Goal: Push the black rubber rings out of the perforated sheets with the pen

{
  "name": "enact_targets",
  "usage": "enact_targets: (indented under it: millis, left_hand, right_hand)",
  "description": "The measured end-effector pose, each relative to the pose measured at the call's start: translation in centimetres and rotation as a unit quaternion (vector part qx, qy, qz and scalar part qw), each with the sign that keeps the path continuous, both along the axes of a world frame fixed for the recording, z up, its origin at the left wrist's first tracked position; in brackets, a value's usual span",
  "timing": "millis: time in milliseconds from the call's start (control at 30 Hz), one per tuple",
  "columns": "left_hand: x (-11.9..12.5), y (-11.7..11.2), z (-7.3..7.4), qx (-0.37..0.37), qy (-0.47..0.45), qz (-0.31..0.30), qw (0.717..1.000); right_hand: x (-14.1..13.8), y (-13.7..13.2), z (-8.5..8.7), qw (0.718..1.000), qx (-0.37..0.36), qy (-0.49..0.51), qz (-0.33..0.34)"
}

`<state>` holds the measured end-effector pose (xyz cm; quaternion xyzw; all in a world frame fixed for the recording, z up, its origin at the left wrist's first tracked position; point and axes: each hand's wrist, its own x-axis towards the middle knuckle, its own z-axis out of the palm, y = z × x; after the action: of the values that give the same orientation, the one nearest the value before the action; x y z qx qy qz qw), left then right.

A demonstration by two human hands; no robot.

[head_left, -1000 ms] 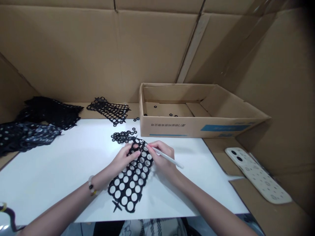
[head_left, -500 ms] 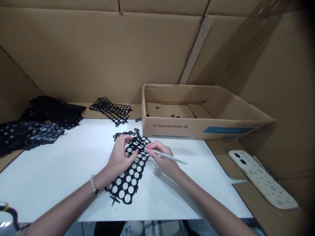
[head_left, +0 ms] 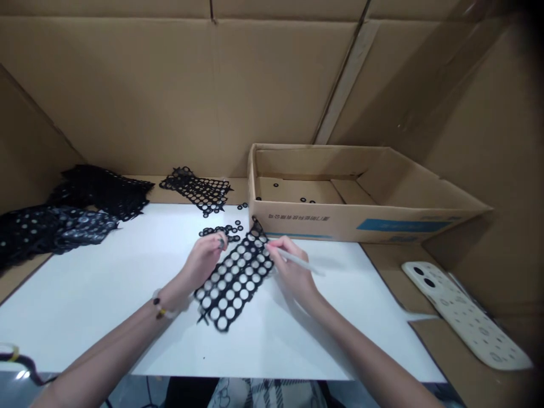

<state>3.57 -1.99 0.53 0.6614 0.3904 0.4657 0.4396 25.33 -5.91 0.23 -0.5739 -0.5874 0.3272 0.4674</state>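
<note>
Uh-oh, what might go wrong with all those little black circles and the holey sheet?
The loose black rings lie close to the left hand, so a bump might scatter them.

The white stick in the right hand is beside the thin-looking holey sheet, so it might snag or tear it.

The left hand isn't clearly pressing the sheet down, so it could slide.

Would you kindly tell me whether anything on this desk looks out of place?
A few loose black rings lie on the white tabletop beside the cardboard box, apart from the cluster near the left hand, so they look strayed.
</note>
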Motion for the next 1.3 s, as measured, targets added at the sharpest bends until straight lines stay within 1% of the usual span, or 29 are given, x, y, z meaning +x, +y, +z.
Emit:
enact_targets:
  millis: [33, 67, 100, 133, 167, 233, 267, 300, 367, 467, 533, 567, 600, 667, 700, 733, 767, 800, 867, 967, 1100, 1167, 1233, 1300]
  left_hand:
    - [-0.6, 0.5, 0.2, -0.001, -0.008, 0.024, 1.000]
    - [-1.2, 1.0, 0.4, 0.007, 0.017, 0.047, 0.999]
    - [-1.8, 1.5, 0.6, 0.025, 0.075, 0.068, 0.995]
    - [-2.3, 1.9, 0.7, 0.047, 0.151, 0.088, 0.984]
    - [-2.8, 2.3, 0.6, 0.069, 0.227, 0.111, 0.965]
    - [-3.3, 2.9, 0.1, 0.097, 0.353, 0.141, 0.920]
    - [-3.3, 3.1, -0.3, 0.100, 0.393, 0.149, 0.902]
    - [-3.4, 3.3, -0.8, 0.098, 0.418, 0.150, 0.890]
    - [-3.4, 3.7, -1.6, 0.089, 0.439, 0.149, 0.881]
    - [-3.5, 3.8, -1.9, 0.085, 0.415, 0.174, 0.889]
    - [-3.4, 3.5, -1.5, 0.086, 0.362, 0.187, 0.909]
    - [-3.3, 3.3, -1.2, 0.082, 0.329, 0.175, 0.924]
    - [-3.0, 2.9, -0.9, 0.071, 0.295, 0.144, 0.942]
    - [-2.2, 2.0, -0.5, 0.033, 0.237, 0.047, 0.970]
    - [-1.7, 1.6, -0.4, 0.012, 0.215, -0.001, 0.976]
    - [-1.1, 1.1, -0.4, -0.005, 0.196, -0.036, 0.980]
    - [-0.5, 0.8, -0.5, -0.022, 0.178, -0.059, 0.982]
    - [0.0, 0.5, -0.6, -0.039, 0.160, -0.069, 0.984]
    - [0.7, 0.0, -1.0, -0.071, 0.124, -0.062, 0.988]
    - [1.2, -0.3, -1.3, -0.092, 0.086, -0.025, 0.992]
    - [1.4, -0.8, -1.1, -0.106, 0.066, -0.010, 0.992]
    - [1.5, -1.2, -0.8, -0.100, 0.073, -0.013, 0.992]
    - [1.7, -1.5, -0.5, -0.073, 0.091, -0.017, 0.993]
    - [1.9, -1.9, -0.3, -0.041, 0.104, -0.020, 0.994]
  right_hand:
    - [0.2, 0.1, 0.1, 1.000, -0.002, -0.002, -0.013]
    - [0.3, 0.1, 0.2, 1.000, -0.003, -0.002, -0.012]
    - [0.2, 0.0, 0.3, 1.000, -0.004, 0.000, -0.002]
    - [0.1, -0.2, 0.4, 1.000, -0.005, 0.003, 0.016]
    - [-0.1, -0.4, 0.5, 0.999, -0.007, 0.007, 0.035]
    - [-0.5, -0.9, 0.5, 0.998, -0.016, 0.010, 0.066]
    - [-0.7, -1.1, 0.5, 0.997, -0.021, 0.009, 0.076]
    - [-0.8, -1.3, 0.4, 0.996, -0.025, 0.008, 0.080]
    - [-0.8, -1.3, 0.4, 0.996, -0.029, 0.009, 0.079]
    - [-0.6, -1.0, 0.3, 0.997, -0.021, 0.017, 0.066]
    - [-0.4, -0.8, 0.4, 0.998, -0.012, 0.029, 0.061]
    - [-0.3, -0.7, 0.4, 0.997, -0.008, 0.039, 0.061]
    - [-0.2, -0.6, 0.5, 0.997, -0.004, 0.052, 0.064]
    - [-0.1, -0.4, 0.5, 0.994, -0.002, 0.081, 0.079]
    - [0.0, -0.3, 0.6, 0.992, 0.000, 0.095, 0.087]
    - [0.1, -0.2, 0.6, 0.990, 0.002, 0.105, 0.094]
    - [0.2, -0.1, 0.7, 0.989, 0.005, 0.109, 0.097]
    - [0.3, 0.0, 0.7, 0.990, 0.010, 0.107, 0.095]
    - [0.7, 0.2, 0.9, 0.993, 0.017, 0.084, 0.082]
    - [1.3, 0.2, 1.4, 0.996, 0.041, 0.040, 0.064]
    - [1.4, -0.2, 2.0, 0.995, 0.090, 0.021, 0.043]
    - [1.0, -0.6, 2.0, 0.992, 0.109, 0.019, 0.052]
    - [0.4, -1.0, 1.6, 0.988, 0.133, 0.018, 0.073]
    - [-0.1, -1.2, 1.2, 0.987, 0.142, 0.013, 0.078]
